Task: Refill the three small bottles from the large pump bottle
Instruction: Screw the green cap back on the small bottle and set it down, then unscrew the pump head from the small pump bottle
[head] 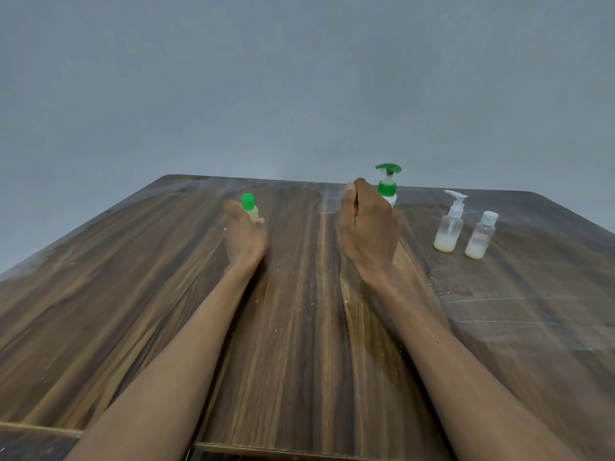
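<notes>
Both arms are out over the dark, streaky wooden table (166,294). The left hand (244,234) has its fingers curled round the small pale bottle with the bright green cap (249,209), cap on, standing up out of the fist. The right hand (367,224) is at the big white pump bottle with the green pump head (387,181), which sits just behind its knuckles; the fingers are bunched, but whether they grip it or only close in I cannot tell from here. Out to the right of that hand, well apart from it, stand the clear small bottle with the white pump top (449,227) and, just beside it, the clear small bottle with the white flip cap (481,237), each with only a little milky liquid at the bottom. So by my reckoning all three refills are yet to do, and the green cap must come off first.
</notes>
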